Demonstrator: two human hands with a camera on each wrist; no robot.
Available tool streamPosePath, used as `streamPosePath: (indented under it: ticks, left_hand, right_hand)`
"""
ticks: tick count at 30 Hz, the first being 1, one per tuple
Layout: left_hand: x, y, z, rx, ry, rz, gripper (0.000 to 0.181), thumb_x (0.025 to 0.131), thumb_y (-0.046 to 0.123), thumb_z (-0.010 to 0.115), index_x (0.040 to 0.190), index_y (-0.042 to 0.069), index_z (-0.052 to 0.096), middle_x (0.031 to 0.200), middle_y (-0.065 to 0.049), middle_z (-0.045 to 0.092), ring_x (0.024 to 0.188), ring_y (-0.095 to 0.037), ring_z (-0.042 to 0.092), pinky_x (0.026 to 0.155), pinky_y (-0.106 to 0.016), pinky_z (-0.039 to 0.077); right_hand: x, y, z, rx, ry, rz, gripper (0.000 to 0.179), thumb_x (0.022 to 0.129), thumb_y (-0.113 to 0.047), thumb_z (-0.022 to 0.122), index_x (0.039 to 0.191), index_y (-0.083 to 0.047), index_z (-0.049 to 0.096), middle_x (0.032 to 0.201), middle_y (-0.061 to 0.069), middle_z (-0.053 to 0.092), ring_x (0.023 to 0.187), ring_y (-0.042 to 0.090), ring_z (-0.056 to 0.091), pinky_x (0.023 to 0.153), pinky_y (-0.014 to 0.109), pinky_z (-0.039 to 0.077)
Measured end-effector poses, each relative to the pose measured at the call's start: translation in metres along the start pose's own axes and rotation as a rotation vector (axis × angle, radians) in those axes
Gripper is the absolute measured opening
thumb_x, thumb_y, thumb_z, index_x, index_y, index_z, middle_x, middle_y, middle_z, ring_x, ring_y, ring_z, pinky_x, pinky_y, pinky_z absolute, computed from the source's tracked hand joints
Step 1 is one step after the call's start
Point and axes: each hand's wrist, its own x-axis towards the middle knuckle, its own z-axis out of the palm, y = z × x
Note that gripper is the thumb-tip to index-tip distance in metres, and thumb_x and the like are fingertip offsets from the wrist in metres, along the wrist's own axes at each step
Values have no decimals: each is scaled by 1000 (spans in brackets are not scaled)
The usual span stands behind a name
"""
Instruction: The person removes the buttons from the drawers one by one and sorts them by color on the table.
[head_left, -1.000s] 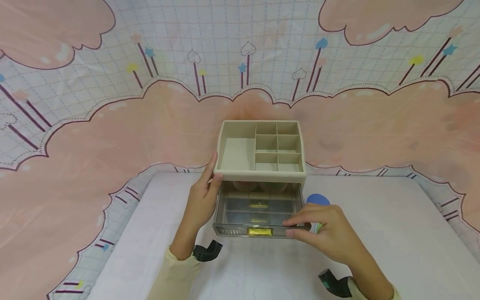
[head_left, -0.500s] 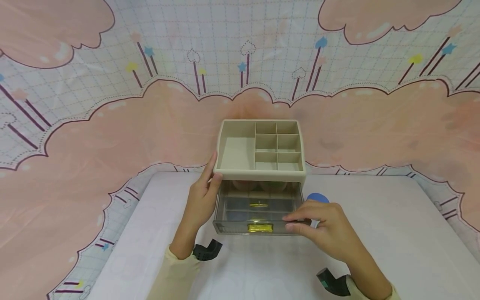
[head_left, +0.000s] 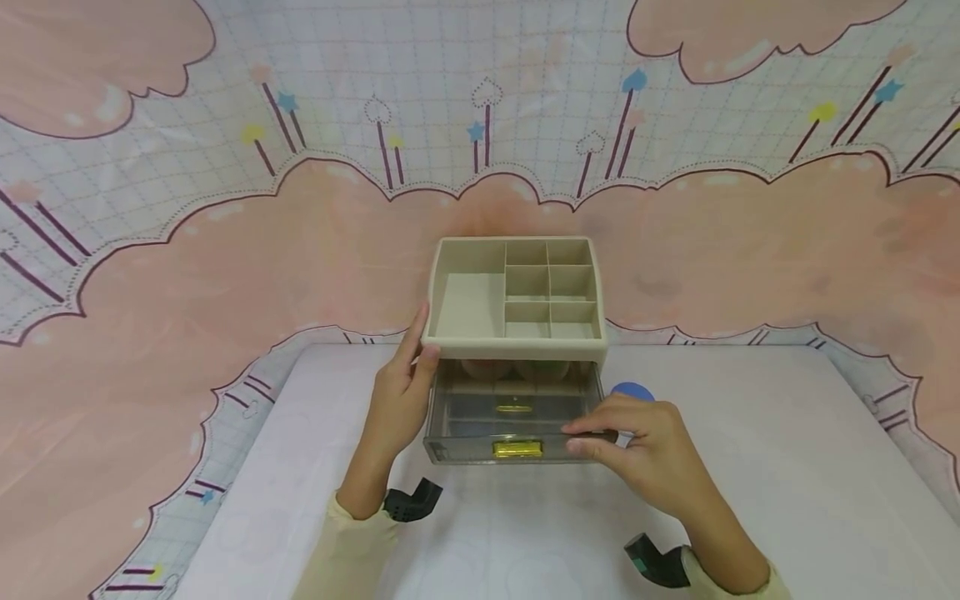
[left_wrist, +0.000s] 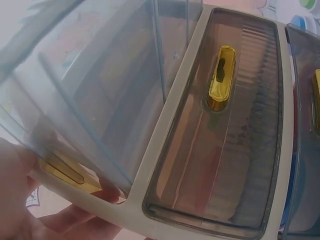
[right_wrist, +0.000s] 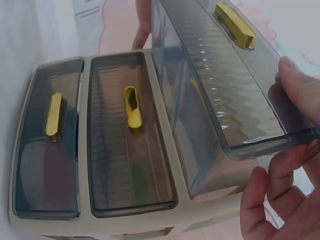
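Note:
A cream desk organizer (head_left: 517, 350) has compartments on top and smoky clear drawers with gold handles below. Its top drawer (head_left: 465, 451) is pulled out. My left hand (head_left: 401, 404) grips the organizer's left side, thumb at the front corner and index finger along the wall. My right hand (head_left: 648, 446) pinches the right end of the top drawer's front edge between thumb and fingers. In the right wrist view, the middle drawer (right_wrist: 112, 170) sits in its frame, and the bottom drawer (right_wrist: 37, 165) lies beyond it. Pale rounded shapes show dimly through the back of the top drawer.
A blue round object (head_left: 632, 390) stands right of the organizer, partly hidden by my right hand. The white table (head_left: 300, 500) meets a printed cloth backdrop (head_left: 712, 250) behind. Black wrist cameras (head_left: 414, 501) are strapped on both wrists.
The top drawer's front has moved slightly up in the view, closer to the organizer, with my right hand on it. My left hand keeps its place on the organizer.

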Motion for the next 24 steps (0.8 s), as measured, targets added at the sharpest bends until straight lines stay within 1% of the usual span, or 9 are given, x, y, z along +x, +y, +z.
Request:
streamPosePath:
  ticks: [5, 8, 12, 15, 21, 24]
  left_hand:
    - [1, -1, -2, 0, -7, -4, 57, 109, 35, 49, 160, 42, 27, 163, -4, 38, 142, -30, 49, 109, -54, 49]
    - [0, -1, -2, 4, -12, -23, 57, 109, 36, 49, 160, 44, 26, 162, -5, 40, 139, -32, 52, 109, -56, 49]
    - [0, -1, -2, 13, -10, -32, 56, 109, 38, 49, 160, 46, 27, 161, -5, 42, 142, -30, 50, 113, -57, 45]
    - [0, -1, -2, 18, -8, -31, 56, 109, 39, 49, 159, 47, 27, 160, -5, 42, 144, -28, 46, 116, -57, 42]
    - [-2, -2, -2, 18, -16, -34, 57, 108, 38, 50, 159, 47, 26, 160, -4, 43, 144, -27, 47, 115, -57, 43]
    - [-2, -3, -3, 27, -5, -23, 57, 109, 37, 50, 159, 46, 27, 159, -5, 45, 143, -27, 48, 114, -57, 43]
  right_hand:
    - [2, 3, 4, -4, 29, 0, 21, 76, -8, 89, 93, -19, 83, 82, -18, 72, 70, 1, 59, 57, 16, 49]
    - [3, 5, 8, -5, 48, -21, 23, 75, -7, 89, 92, -21, 83, 81, -16, 73, 70, 1, 60, 58, 15, 49]
    - [6, 6, 11, -23, 68, -59, 24, 74, -6, 89, 92, -21, 82, 80, -13, 74, 69, 0, 60, 58, 15, 48]
    - [7, 6, 10, -38, 71, -52, 24, 74, -7, 90, 92, -23, 82, 81, -15, 73, 69, 0, 59, 59, 15, 48]
    - [9, 6, 8, -40, 63, -13, 24, 76, -10, 89, 93, -25, 82, 82, -16, 72, 69, 1, 58, 59, 15, 46]
    - [11, 7, 8, -36, 67, -9, 24, 77, -10, 89, 94, -25, 82, 83, -16, 73, 69, 2, 58, 59, 15, 47]
